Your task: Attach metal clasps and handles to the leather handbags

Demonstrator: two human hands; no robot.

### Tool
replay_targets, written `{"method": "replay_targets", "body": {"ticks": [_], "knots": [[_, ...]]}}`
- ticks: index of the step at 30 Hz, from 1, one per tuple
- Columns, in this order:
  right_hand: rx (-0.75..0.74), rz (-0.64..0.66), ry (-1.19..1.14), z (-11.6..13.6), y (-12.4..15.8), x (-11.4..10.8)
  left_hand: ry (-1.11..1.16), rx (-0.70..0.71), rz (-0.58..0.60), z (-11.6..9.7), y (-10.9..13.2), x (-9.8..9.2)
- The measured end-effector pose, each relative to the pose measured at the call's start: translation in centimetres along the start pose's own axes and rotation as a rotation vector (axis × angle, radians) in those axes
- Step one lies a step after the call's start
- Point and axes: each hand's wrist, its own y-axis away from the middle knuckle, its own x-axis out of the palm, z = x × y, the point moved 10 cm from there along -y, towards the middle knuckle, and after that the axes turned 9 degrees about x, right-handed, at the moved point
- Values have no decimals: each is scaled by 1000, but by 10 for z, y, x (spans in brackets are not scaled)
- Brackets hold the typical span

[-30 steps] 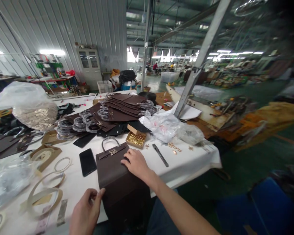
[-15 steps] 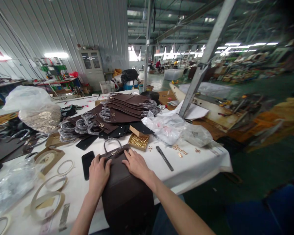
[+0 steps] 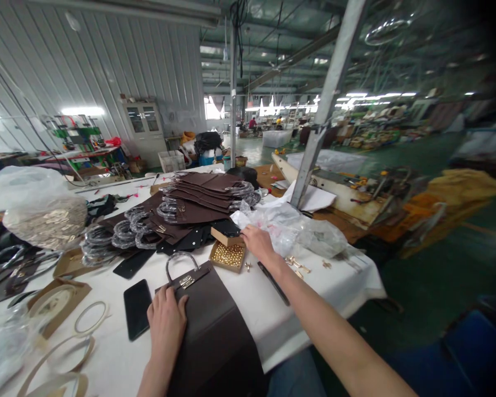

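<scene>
Bag (image 3: pixel 209 325) under left hand (image 3: pixel 165 325); phone (image 3: pixel 136 307) beside, stud box (image 3: pixel 228 255) beyond.

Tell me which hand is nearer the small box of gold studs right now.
Right. The right hand is at the far right corner of the box of gold studs, about touching it. The left hand rests flat on the brown bag, well short of the box.

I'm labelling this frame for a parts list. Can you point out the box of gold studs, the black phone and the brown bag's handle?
box of gold studs (image 3: pixel 227 256): head view, on the studs inside.
black phone (image 3: pixel 136 315): head view, middle of its screen.
brown bag's handle (image 3: pixel 181 256): head view, top of the arch.
</scene>
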Motion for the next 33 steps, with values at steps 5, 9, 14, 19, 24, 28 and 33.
{"method": "replay_targets", "body": {"ticks": [5, 9, 14, 19, 24, 28, 33], "knots": [[39, -341, -100, -26, -6, -54, 48, -77, 1, 8, 2, 17], [13, -608, -222, -48, 4, -115, 101, -64, 7, 13, 3, 25], [26, -785, -183, -92, -7, -176, 92, -15, -38, 14, 2, 22], [111, -478, -34, -134, -49, -169, 118, 5, -62, 16, 1, 21], [63, -406, -303, -58, 17, -110, 208, 14, -57, 6, 1, 2], [-217, 81, -453, 90, 117, -14, 340, 54, -41, -3, -3, -13], [-258, 225, -234, 163, 175, 38, 364, 84, -31, 5, 8, -18]]}}
